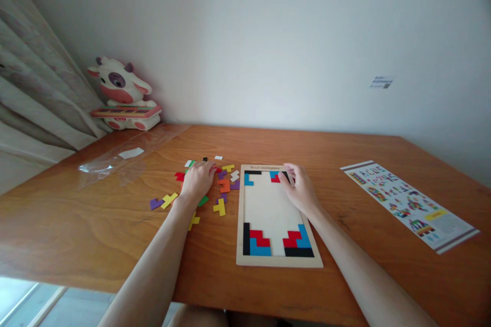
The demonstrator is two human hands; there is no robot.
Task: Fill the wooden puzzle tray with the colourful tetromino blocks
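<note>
My left hand (198,179) is over a loose heap of coloured puzzle pieces, its fingers curled down and partly hidden; a red piece (218,169) shows at its fingertips. A yellow piece (220,207), an orange piece (224,185) and a purple piece (156,204) lie around it. My right hand (301,187) rests at the upper right corner of a wooden puzzle board (241,214), thumb and fingers apart. Its thumb touches or hovers by a red piece (275,178) there. Black, blue and red pieces sit in the board's corners; its pale middle shows bare.
A printed pattern sheet (408,204) lies on the wooden table (368,260) at the right. Clear plastic wrapping (111,166) is at the left, before a cow-shaped toy keyboard (126,97). A curtain (34,76) hangs at the far left, and the wall (268,46) stands behind.
</note>
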